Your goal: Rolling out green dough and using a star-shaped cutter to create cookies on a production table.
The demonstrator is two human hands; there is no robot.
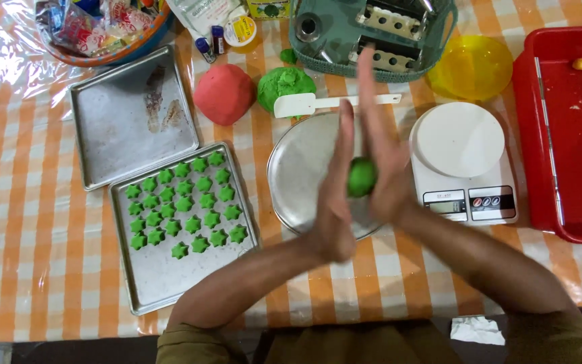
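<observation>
A small green dough ball (pixel 361 176) sits pressed between my two flat palms above a round metal plate (pixel 298 168). My left hand (pixel 335 195) is on the ball's left side, fingers straight and pointing away from me. My right hand (pixel 380 145) covers its right side, fingers stretched toward the back of the table. Both hands are blurred. Only part of the ball shows between the palms.
A baking tray (pixel 149 283) holds several green star shapes (pixel 183 205); a bare tray (pixel 129 114) lies behind it. Red dough lump (pixel 223 94), green dough lump (pixel 285 86), white spatula (pixel 304 104), white kitchen scale (pixel 463 162), yellow bowl (pixel 471 66), red tub (pixel 567 135), teal basket (pixel 372 30).
</observation>
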